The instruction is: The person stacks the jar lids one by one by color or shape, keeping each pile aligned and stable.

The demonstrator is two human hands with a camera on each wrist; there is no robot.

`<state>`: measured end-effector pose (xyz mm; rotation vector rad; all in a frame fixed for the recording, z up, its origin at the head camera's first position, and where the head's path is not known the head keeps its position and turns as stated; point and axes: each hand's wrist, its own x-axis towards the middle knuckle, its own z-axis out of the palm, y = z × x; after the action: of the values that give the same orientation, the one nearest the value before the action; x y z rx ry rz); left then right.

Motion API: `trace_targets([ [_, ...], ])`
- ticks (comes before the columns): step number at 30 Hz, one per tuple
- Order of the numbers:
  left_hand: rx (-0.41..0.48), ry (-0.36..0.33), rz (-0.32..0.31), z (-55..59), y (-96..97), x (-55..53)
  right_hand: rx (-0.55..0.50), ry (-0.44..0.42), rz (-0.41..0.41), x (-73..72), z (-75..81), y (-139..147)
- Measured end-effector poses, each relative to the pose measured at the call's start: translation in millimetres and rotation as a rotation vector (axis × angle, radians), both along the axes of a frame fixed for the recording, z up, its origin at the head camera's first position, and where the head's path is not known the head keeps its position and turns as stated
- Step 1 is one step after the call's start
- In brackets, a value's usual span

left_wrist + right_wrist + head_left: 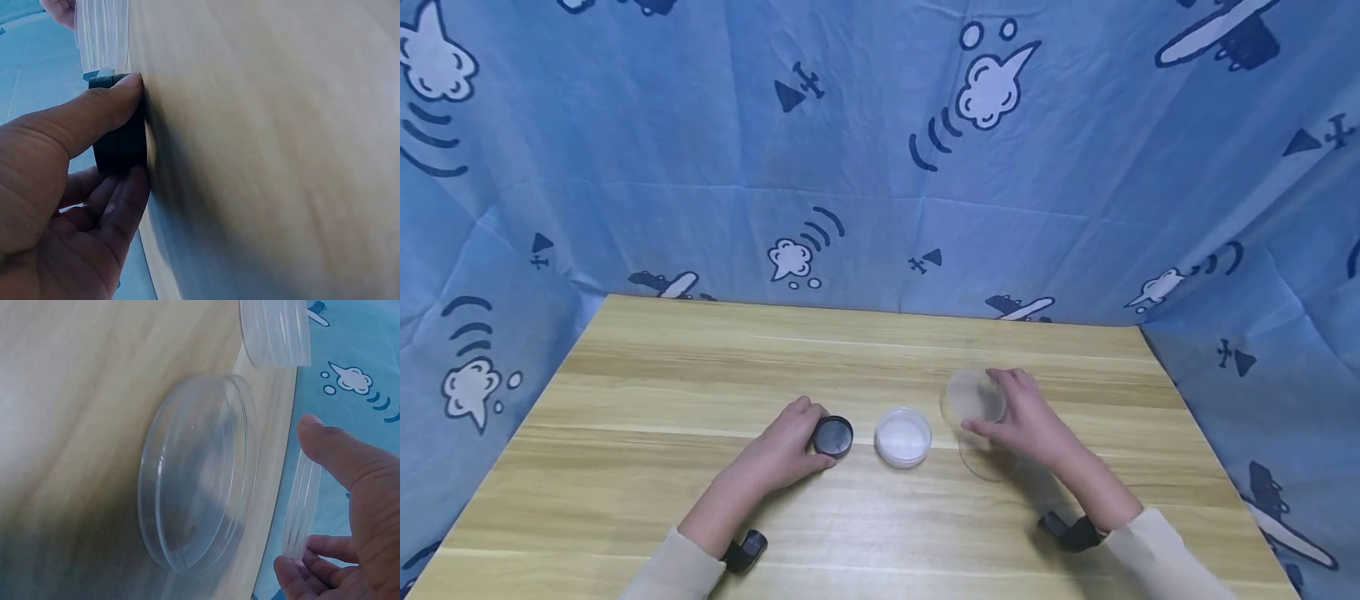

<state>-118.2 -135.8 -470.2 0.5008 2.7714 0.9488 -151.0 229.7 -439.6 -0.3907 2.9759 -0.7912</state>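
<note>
My left hand (790, 446) grips a small black round dish (832, 437) by its sides, thumb and fingers on opposite edges. In the left wrist view the black dish (120, 147) stands right at the tabletop and shows a seam across its side. My right hand (1022, 417) holds a clear round petri dish (973, 396) by its edge, between thumb and fingers. In the right wrist view this held dish (302, 506) is raised off the table. Below and nearer lies another clear petri dish (194, 475), flat on the wood, partly overlapped by the held one in the head view.
Between the hands a stack of clear petri dishes (902, 437) sits on the wooden table (737, 367). A blue patterned curtain (850, 150) hangs behind the table and along both sides. Each wrist wears a black camera mount, such as the right one (1070, 532).
</note>
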Motion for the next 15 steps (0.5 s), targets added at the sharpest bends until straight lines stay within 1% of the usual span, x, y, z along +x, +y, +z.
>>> trace_targets([
  [8, -0.004, 0.014, -0.005, 0.4, -0.5, 0.0, -0.003, 0.007, -0.011, 17.1, -0.8, 1],
  [15, 0.001, 0.019, -0.013, 0.4, 0.1, -0.2, -0.002, 0.031, -0.016, 34.4, -4.6, 4],
])
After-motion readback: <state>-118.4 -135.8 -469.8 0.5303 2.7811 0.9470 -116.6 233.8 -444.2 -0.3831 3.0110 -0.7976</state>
